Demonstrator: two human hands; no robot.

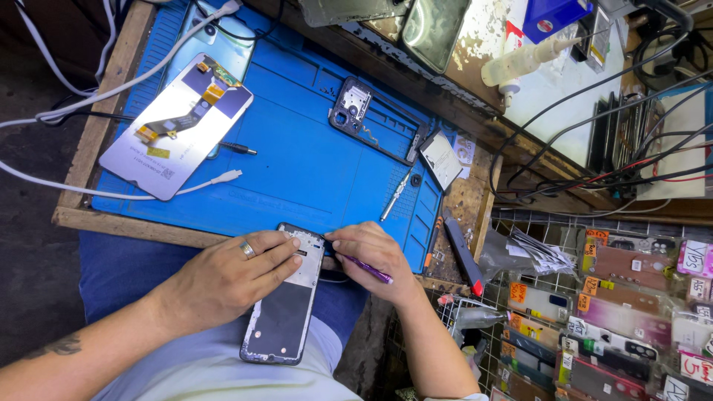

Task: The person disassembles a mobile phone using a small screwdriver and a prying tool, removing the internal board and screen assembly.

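Note:
An opened phone (pixel 286 308) with its back removed lies over the near edge of the blue work mat (pixel 312 163) and my lap. My left hand (pixel 230 278), a ring on one finger, presses on the phone's left side and holds it steady. My right hand (pixel 375 256) grips a purple pen-like tool (pixel 368 269), its tip hidden at the phone's upper right corner under my fingers. A detached white display panel (pixel 178 122) with an orange flex cable lies face down at the mat's far left.
A dark phone frame (pixel 375 119) and a small metal screwdriver (pixel 395 194) rest on the mat. White cables (pixel 111 194) cross the left side. A red-tipped tool (pixel 464 256) lies at the bench's right edge. Racks of packaged phone parts (pixel 631 312) fill the right.

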